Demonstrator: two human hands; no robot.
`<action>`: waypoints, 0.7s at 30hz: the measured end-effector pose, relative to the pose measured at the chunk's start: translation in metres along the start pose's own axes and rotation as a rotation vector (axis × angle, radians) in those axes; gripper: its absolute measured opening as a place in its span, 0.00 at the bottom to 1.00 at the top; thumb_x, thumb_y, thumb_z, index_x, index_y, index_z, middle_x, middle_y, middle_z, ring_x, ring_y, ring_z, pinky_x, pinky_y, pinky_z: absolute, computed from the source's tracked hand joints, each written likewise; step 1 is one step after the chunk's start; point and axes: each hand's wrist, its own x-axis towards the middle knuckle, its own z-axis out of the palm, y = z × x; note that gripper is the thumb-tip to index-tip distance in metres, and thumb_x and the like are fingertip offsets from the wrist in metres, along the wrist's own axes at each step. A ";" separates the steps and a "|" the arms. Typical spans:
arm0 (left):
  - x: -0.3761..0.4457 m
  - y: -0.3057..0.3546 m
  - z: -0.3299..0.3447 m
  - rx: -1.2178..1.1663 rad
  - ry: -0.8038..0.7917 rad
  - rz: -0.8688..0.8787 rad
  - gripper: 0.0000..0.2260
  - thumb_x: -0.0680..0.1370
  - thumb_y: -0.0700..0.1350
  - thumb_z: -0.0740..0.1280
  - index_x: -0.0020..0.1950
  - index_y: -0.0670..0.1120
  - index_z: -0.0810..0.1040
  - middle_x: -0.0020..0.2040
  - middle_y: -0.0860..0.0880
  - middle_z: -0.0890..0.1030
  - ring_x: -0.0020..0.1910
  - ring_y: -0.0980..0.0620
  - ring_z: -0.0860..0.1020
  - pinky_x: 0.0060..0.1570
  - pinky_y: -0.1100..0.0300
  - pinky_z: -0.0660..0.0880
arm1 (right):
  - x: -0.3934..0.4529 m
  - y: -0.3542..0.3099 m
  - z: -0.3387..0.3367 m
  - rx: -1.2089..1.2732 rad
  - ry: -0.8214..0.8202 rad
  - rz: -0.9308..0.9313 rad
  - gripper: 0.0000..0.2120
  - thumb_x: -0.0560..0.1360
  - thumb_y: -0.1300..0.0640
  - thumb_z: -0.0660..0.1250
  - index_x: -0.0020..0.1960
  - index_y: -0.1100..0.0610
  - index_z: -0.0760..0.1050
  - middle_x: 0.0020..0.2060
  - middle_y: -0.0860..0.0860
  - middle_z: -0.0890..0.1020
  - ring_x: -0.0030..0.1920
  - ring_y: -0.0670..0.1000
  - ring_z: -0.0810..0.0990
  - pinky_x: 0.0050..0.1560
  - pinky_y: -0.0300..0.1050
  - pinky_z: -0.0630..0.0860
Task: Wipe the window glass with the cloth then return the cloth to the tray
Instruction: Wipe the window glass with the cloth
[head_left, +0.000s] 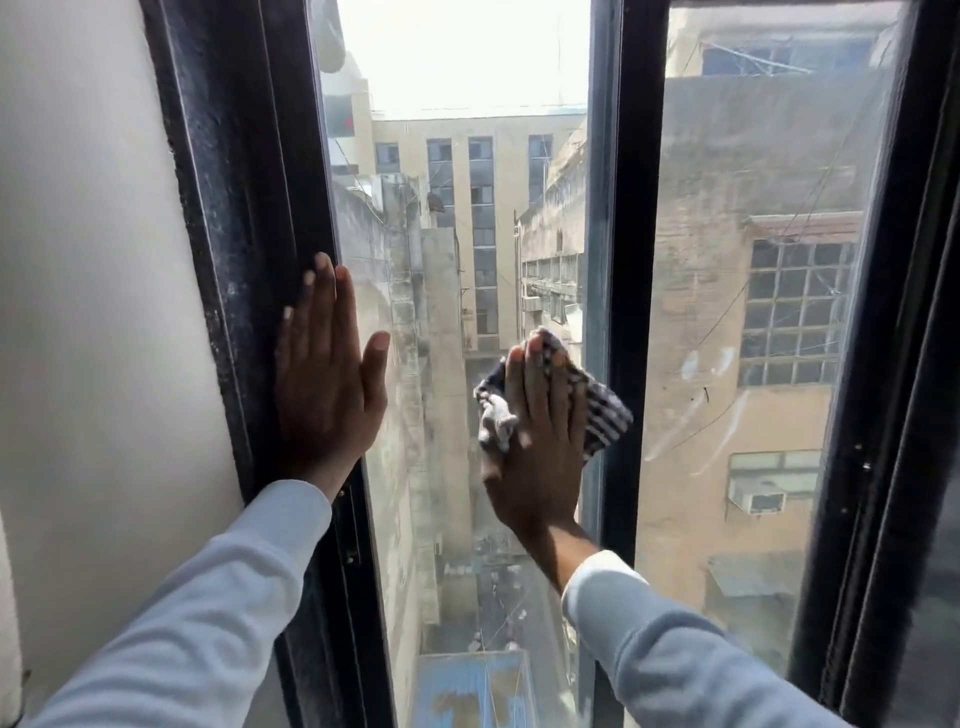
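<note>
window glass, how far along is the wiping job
Done: the cloth is out and up on the glass.
In hand: the right hand presses it flat against the left pane, beside the centre frame bar; the left hand rests open at the pane's left edge.
Left: the right pane shows white smears, and no tray is in view, so returning the cloth remains.
</note>
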 end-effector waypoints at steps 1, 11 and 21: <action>0.000 0.001 0.000 0.002 -0.001 -0.004 0.32 0.89 0.60 0.45 0.91 0.46 0.51 0.92 0.47 0.51 0.91 0.48 0.52 0.89 0.52 0.46 | -0.030 -0.006 0.002 0.001 -0.047 -0.063 0.39 0.83 0.49 0.62 0.89 0.53 0.50 0.89 0.51 0.49 0.89 0.55 0.45 0.88 0.58 0.39; 0.000 -0.001 0.000 -0.071 0.056 0.008 0.33 0.89 0.62 0.42 0.91 0.47 0.53 0.91 0.47 0.55 0.91 0.49 0.56 0.89 0.49 0.51 | -0.033 -0.030 0.011 0.041 -0.063 -0.007 0.36 0.84 0.50 0.60 0.89 0.52 0.51 0.89 0.49 0.47 0.89 0.52 0.42 0.88 0.56 0.37; 0.001 -0.004 0.001 -0.097 0.071 0.010 0.31 0.90 0.60 0.45 0.91 0.48 0.55 0.91 0.48 0.55 0.91 0.50 0.55 0.89 0.47 0.53 | 0.046 -0.016 0.002 -0.043 0.054 -0.347 0.32 0.85 0.46 0.60 0.86 0.50 0.61 0.87 0.50 0.61 0.88 0.57 0.56 0.87 0.63 0.43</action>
